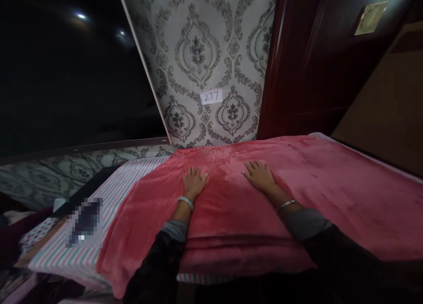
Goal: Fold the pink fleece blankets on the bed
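A red plush blanket [228, 207] lies spread over a surface in front of me, with a few folds along its near edge. My left hand [194, 181] rests flat on it left of the middle, fingers spread. To the right, my right hand [259, 175] is also laid flat on the blanket, its fingers apart. Neither hand grips the cloth. Under the blanket, a striped sheet [132, 174] shows at the left and in a thin strip at the near edge.
A pixelated dark object [85, 222] lies on the striped sheet at left. Behind stand a large black screen [72, 75], patterned wallpaper [198, 39] with a paper label [211, 96] reading 277, and a dark red wooden panel [304, 66]. A brown board [390, 105] leans at right.
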Demonstrator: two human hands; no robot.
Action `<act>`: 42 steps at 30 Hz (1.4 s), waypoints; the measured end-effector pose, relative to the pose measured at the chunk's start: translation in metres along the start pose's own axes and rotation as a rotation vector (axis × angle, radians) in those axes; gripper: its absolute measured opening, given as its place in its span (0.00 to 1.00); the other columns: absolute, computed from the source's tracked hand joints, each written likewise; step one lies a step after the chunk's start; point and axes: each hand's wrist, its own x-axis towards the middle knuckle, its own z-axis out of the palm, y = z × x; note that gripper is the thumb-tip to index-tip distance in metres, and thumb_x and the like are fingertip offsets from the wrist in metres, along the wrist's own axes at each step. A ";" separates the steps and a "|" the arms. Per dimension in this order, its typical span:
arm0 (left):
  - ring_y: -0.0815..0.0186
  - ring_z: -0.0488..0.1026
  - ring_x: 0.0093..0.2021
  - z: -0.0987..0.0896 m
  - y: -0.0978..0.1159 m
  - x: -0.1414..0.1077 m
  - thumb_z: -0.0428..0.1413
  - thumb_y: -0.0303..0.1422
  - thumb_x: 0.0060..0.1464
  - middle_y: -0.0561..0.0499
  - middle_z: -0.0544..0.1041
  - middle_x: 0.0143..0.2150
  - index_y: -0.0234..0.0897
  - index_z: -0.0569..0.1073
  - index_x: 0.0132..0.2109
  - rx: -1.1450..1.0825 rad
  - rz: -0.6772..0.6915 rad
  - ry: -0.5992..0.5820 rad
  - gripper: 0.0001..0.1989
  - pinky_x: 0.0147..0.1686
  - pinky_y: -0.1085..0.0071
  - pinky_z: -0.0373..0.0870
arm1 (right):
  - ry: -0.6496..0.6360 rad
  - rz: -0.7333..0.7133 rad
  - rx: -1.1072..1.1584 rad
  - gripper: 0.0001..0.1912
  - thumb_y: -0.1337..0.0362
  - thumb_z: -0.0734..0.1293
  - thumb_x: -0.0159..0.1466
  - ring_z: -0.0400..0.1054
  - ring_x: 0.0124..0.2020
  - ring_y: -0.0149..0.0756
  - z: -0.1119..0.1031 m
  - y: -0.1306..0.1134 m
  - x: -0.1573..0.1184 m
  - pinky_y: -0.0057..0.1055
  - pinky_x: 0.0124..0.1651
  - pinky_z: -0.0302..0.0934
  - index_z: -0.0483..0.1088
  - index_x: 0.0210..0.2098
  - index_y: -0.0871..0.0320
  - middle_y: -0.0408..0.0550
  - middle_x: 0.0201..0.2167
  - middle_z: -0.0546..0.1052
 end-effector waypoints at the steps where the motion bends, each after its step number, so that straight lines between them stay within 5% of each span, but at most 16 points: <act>1: 0.48 0.50 0.73 -0.002 -0.003 0.000 0.39 0.48 0.66 0.36 0.56 0.72 0.35 0.57 0.70 -0.010 0.015 -0.042 0.33 0.66 0.42 0.52 | -0.020 0.019 -0.002 0.28 0.53 0.51 0.72 0.55 0.66 0.53 -0.002 0.009 -0.005 0.59 0.63 0.50 0.62 0.66 0.57 0.59 0.67 0.63; 5: 0.53 0.43 0.75 -0.013 -0.019 -0.009 0.39 0.48 0.67 0.40 0.48 0.75 0.37 0.52 0.72 -0.052 0.076 -0.191 0.33 0.70 0.47 0.45 | -0.157 0.105 0.026 0.30 0.53 0.51 0.72 0.48 0.70 0.54 -0.016 0.035 -0.023 0.62 0.64 0.49 0.55 0.70 0.56 0.57 0.72 0.52; 8: 0.53 0.42 0.75 -0.025 -0.028 -0.032 0.38 0.47 0.68 0.38 0.48 0.75 0.34 0.53 0.72 -0.068 0.059 -0.238 0.33 0.70 0.45 0.43 | -0.179 0.132 0.041 0.32 0.53 0.51 0.72 0.44 0.71 0.56 -0.034 0.025 -0.034 0.64 0.65 0.46 0.54 0.70 0.61 0.60 0.72 0.49; 13: 0.55 0.43 0.75 -0.034 -0.018 -0.091 0.40 0.44 0.68 0.40 0.50 0.75 0.35 0.57 0.70 -0.086 0.128 -0.122 0.30 0.70 0.47 0.44 | -0.098 -0.185 0.204 0.31 0.59 0.51 0.71 0.41 0.73 0.49 -0.059 -0.069 -0.057 0.54 0.70 0.43 0.52 0.71 0.65 0.59 0.72 0.50; 16: 0.55 0.45 0.74 -0.023 -0.012 -0.119 0.41 0.42 0.68 0.40 0.50 0.75 0.36 0.56 0.71 -0.054 0.143 -0.096 0.29 0.70 0.46 0.45 | -0.102 -0.374 0.260 0.31 0.60 0.52 0.71 0.42 0.73 0.46 -0.051 -0.127 -0.075 0.52 0.71 0.41 0.54 0.70 0.64 0.56 0.72 0.51; 19: 0.53 0.44 0.74 -0.007 -0.014 -0.130 0.42 0.41 0.68 0.40 0.48 0.75 0.37 0.54 0.72 -0.003 0.136 -0.081 0.29 0.69 0.44 0.47 | -0.133 -0.405 0.253 0.30 0.59 0.52 0.72 0.43 0.72 0.45 -0.030 -0.147 -0.088 0.53 0.71 0.40 0.54 0.70 0.63 0.55 0.71 0.53; 24: 0.53 0.46 0.74 0.006 -0.022 -0.131 0.43 0.43 0.68 0.42 0.49 0.75 0.41 0.53 0.72 0.030 0.162 -0.033 0.30 0.68 0.45 0.51 | -0.046 -0.386 0.213 0.31 0.52 0.53 0.72 0.43 0.72 0.44 -0.010 -0.103 -0.100 0.50 0.71 0.41 0.55 0.70 0.59 0.52 0.71 0.55; 36: 0.51 0.48 0.74 0.011 -0.023 -0.134 0.44 0.42 0.67 0.41 0.50 0.74 0.39 0.55 0.72 -0.031 0.162 0.022 0.29 0.68 0.43 0.52 | -0.046 0.054 -0.033 0.34 0.48 0.50 0.70 0.50 0.70 0.54 -0.005 0.063 -0.160 0.61 0.64 0.52 0.56 0.70 0.58 0.57 0.71 0.55; 39: 0.51 0.49 0.73 0.013 -0.023 -0.134 0.44 0.42 0.67 0.41 0.51 0.74 0.40 0.56 0.71 -0.053 0.164 0.042 0.29 0.68 0.42 0.52 | -0.009 0.104 -0.029 0.36 0.48 0.50 0.70 0.50 0.70 0.55 -0.024 0.069 -0.143 0.60 0.64 0.52 0.55 0.70 0.62 0.61 0.69 0.57; 42: 0.51 0.48 0.74 0.015 -0.024 -0.134 0.45 0.42 0.67 0.41 0.51 0.74 0.40 0.56 0.71 -0.081 0.165 0.063 0.29 0.67 0.44 0.53 | 0.057 0.006 0.021 0.35 0.49 0.51 0.71 0.46 0.71 0.52 -0.047 0.036 -0.103 0.57 0.67 0.48 0.55 0.70 0.63 0.61 0.70 0.55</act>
